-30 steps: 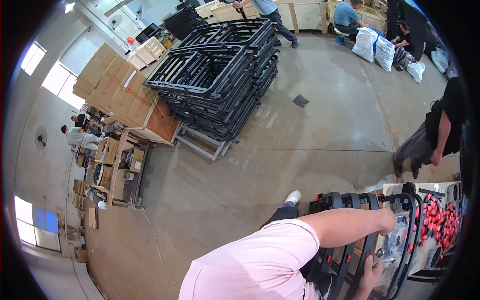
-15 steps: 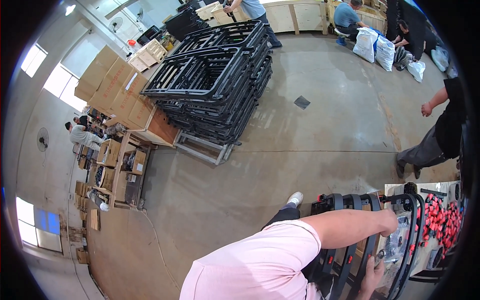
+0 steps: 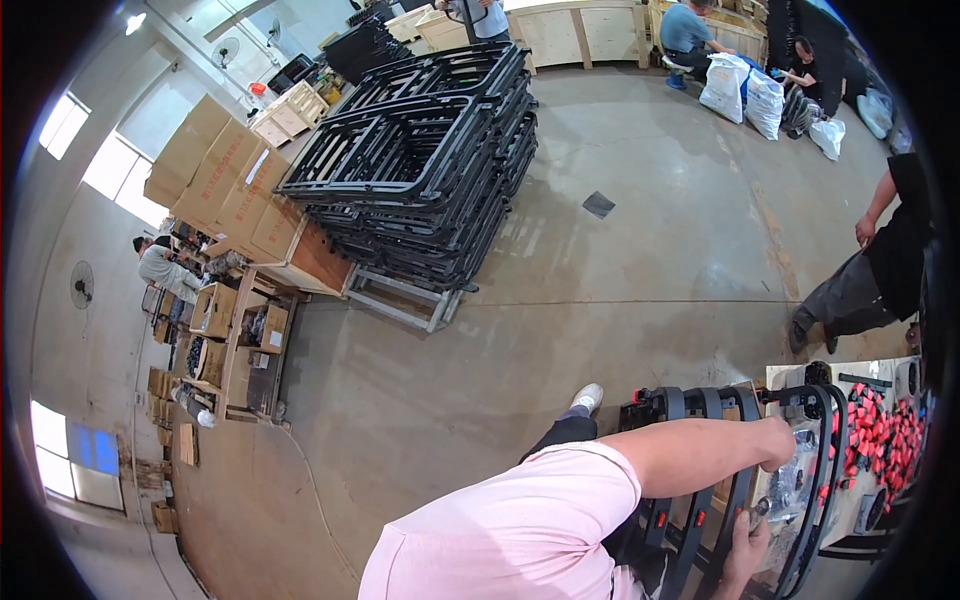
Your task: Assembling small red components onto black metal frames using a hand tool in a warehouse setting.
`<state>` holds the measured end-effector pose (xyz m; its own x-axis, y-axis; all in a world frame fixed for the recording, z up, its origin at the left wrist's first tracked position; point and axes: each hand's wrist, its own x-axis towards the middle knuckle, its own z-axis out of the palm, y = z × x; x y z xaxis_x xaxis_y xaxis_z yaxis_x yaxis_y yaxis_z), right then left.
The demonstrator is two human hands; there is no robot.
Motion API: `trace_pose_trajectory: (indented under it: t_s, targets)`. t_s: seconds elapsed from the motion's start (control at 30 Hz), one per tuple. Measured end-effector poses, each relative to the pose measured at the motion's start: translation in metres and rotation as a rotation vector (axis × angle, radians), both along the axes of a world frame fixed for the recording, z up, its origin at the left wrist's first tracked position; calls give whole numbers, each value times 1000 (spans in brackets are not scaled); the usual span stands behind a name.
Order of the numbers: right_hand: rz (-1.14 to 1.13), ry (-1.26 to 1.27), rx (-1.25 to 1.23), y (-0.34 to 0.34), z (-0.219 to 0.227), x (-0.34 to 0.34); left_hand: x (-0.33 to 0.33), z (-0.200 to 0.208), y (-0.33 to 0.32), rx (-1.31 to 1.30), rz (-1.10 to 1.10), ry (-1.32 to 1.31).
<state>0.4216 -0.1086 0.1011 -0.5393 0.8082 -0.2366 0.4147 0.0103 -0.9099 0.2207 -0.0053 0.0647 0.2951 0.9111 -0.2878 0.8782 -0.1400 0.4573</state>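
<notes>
My left hand [image 3: 774,444] reaches across from a pink sleeve and looks curled beside a curved black tubular frame [image 3: 835,440]. Its fingertips are turned away, so whatever it grips is hidden. Lower down, my right hand [image 3: 743,552] pinches a small metallic part [image 3: 760,508] between thumb and fingers. Between the hands and the frame's outer tubes lies a clear plastic bag [image 3: 792,480]. More curved black bars with small red pieces [image 3: 700,518] stand in a row beneath my left forearm.
Many red and black plastic pieces [image 3: 880,440] lie on a worktable at right. A co-worker in dark clothes [image 3: 875,265] stands beyond it. Ahead, a tall stack of black metal frames [image 3: 420,160] rests on a pallet [image 3: 400,305], next to cardboard boxes [image 3: 225,180]. White sacks [image 3: 765,102] stand near seated people.
My two hands keep nearly the same place and grip. The co-worker at right has lowered a hand slightly, and the person behind the frame stack has shifted left. The view has moved a little.
</notes>
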Motion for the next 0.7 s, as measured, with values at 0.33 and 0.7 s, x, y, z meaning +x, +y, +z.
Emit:
trace_pose_trajectory:
  t_s: [0.33,0.7]
  targets:
    - [-6,16,-10,2,-3,6,-2,11,0,-38,-49,37]
    - [-38,-250,127,-10,20,-19,-1,-63,-2,282,173,-182]
